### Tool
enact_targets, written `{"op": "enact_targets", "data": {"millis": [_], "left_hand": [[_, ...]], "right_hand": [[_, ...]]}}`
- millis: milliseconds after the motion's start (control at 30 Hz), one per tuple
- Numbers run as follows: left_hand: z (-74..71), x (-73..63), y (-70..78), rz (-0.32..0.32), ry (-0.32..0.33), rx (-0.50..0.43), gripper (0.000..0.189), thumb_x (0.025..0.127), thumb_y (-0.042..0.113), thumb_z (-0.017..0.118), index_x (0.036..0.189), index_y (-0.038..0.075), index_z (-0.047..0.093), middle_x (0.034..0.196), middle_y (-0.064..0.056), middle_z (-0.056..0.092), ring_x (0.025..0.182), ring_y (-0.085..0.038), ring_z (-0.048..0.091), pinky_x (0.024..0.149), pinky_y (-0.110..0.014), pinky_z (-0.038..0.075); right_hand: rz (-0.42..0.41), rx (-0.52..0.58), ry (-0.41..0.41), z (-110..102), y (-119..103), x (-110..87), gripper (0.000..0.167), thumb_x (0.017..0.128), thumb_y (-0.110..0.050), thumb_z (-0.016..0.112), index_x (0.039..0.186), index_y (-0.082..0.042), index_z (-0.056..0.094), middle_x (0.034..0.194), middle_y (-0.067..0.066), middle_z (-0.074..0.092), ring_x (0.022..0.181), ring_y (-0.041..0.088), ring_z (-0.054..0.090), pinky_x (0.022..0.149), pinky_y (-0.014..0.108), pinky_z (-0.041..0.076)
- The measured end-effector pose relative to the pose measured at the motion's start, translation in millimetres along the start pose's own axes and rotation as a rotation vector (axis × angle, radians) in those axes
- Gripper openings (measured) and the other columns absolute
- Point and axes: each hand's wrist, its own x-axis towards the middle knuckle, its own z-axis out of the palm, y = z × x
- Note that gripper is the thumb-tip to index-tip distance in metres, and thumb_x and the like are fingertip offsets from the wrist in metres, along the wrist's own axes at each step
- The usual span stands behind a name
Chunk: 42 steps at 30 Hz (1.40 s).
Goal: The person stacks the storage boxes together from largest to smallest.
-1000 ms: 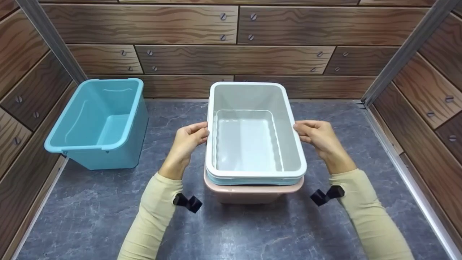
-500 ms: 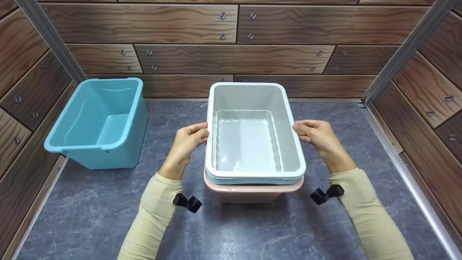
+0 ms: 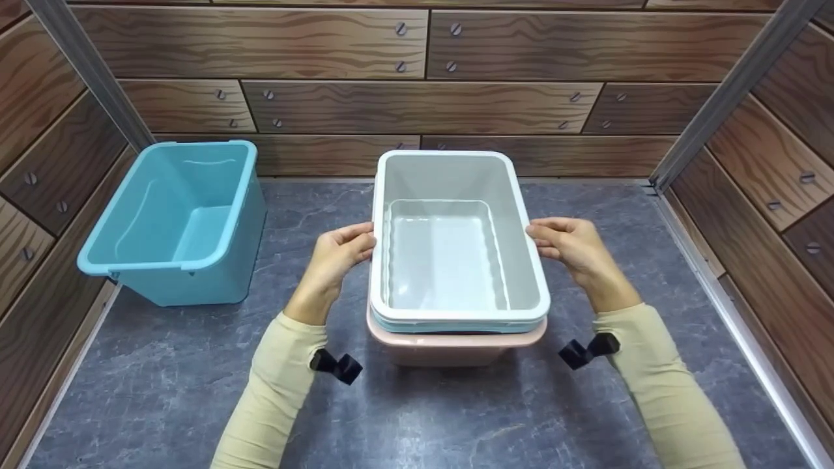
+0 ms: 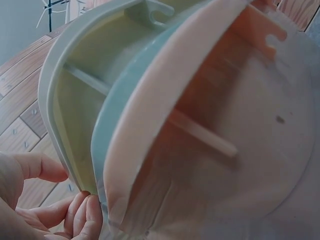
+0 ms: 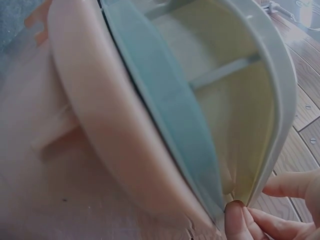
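Observation:
A white-grey plastic bin (image 3: 449,260) sits nested at the top of a stack, with a light blue bin (image 3: 456,326) showing as a thin band below it and a pink bin (image 3: 449,352) at the bottom. My left hand (image 3: 335,260) pinches the white-grey bin's left rim between thumb and fingers. Opposite it, my right hand (image 3: 580,254) pinches the right rim. Both wrist views show fingertips at the white-grey rim (image 4: 50,115), with the blue rim (image 5: 165,100) and pink rim (image 5: 100,110) close beneath.
At the left stands a separate turquoise bin (image 3: 176,221), upright with nothing inside. Wood-plank-patterned walls (image 3: 417,107) enclose the dark marbled table (image 3: 456,417) at the back and sides. Metal frame bars (image 3: 730,104) run along the corners.

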Motion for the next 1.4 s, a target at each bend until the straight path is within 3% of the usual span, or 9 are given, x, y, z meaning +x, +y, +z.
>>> {"op": "enact_targets", "data": {"millis": [167, 300, 467, 600, 700, 1100, 1400], "left_hand": [[-0.8, 0.3, -1.8, -0.001, -0.008, -0.008, 0.041, 0.088, 0.004, 0.055, 0.127, -0.008, 0.057, 0.127, -0.025, 0.061, 0.086, -0.005, 0.065, 0.083, -0.018, 0.056], [-2.0, 0.4, -2.1, -0.004, -0.003, -0.006, 0.039, 0.090, 0.005, 0.055, 0.126, -0.007, 0.059, 0.127, -0.025, 0.061, 0.087, -0.006, 0.066, 0.092, -0.028, 0.057], [-2.9, 0.2, -1.1, 0.003, 0.003, -0.033, 0.036, 0.090, 0.004, 0.057, 0.124, -0.008, 0.060, 0.120, -0.022, 0.065, 0.083, -0.005, 0.066, 0.084, -0.022, 0.058], [-3.5, -0.6, 0.1, 0.012, 0.005, -0.060, 0.035, 0.090, 0.003, 0.057, 0.123, -0.008, 0.061, 0.116, -0.019, 0.067, 0.083, -0.005, 0.066, 0.080, -0.020, 0.057], [-5.2, -0.7, -0.1, 0.015, 0.009, -0.074, 0.035, 0.090, 0.002, 0.057, 0.123, -0.008, 0.061, 0.114, -0.018, 0.067, 0.083, -0.005, 0.066, 0.081, -0.020, 0.057], [-23.0, 0.1, -8.7, 0.018, 0.100, -0.119, 0.034, 0.095, 0.004, 0.052, 0.127, -0.007, 0.058, 0.098, 0.002, 0.068, 0.081, -0.002, 0.065, 0.080, -0.017, 0.057], [-34.4, -1.8, -22.5, 0.065, 0.203, -0.131, 0.033, 0.096, 0.002, 0.048, 0.126, -0.009, 0.057, 0.095, 0.003, 0.069, 0.082, 0.002, 0.065, 0.078, -0.015, 0.057]], "right_hand": [[-0.034, 0.022, 0.016, -1.5, 0.7, -3.1, 0.008, 0.089, -0.005, 0.064, 0.097, -0.003, 0.064, 0.072, -0.009, 0.069, 0.065, 0.003, 0.066, 0.065, 0.015, 0.058], [-0.045, 0.027, 0.014, -3.6, 1.3, -5.7, 0.012, 0.089, -0.004, 0.064, 0.100, 0.000, 0.064, 0.073, -0.008, 0.070, 0.066, 0.004, 0.067, 0.067, 0.016, 0.058], [-0.052, 0.051, 0.009, -6.2, 0.8, -8.2, 0.015, 0.090, -0.003, 0.063, 0.104, 0.003, 0.062, 0.075, -0.007, 0.072, 0.068, 0.006, 0.069, 0.069, 0.017, 0.059], [-0.064, 0.074, 0.000, -7.2, -0.1, -11.0, 0.007, 0.090, -0.002, 0.062, 0.094, -0.005, 0.067, 0.076, -0.006, 0.072, 0.068, 0.007, 0.069, 0.069, 0.017, 0.059], [-0.071, 0.101, -0.013, -7.9, -1.0, -13.5, 0.017, 0.091, -0.002, 0.061, 0.084, -0.015, 0.070, 0.076, -0.005, 0.072, 0.068, 0.007, 0.069, 0.070, 0.017, 0.059], [-0.123, 0.108, -0.036, -5.8, -5.6, -23.1, 0.019, 0.091, -0.005, 0.062, 0.083, -0.019, 0.071, 0.076, -0.004, 0.072, 0.071, 0.008, 0.069, 0.070, 0.017, 0.059], [-0.161, 0.109, -0.045, 2.1, -10.3, -31.4, 0.012, 0.090, -0.003, 0.064, 0.088, -0.014, 0.070, 0.077, -0.003, 0.072, 0.071, 0.009, 0.069, 0.069, 0.020, 0.059]]}}
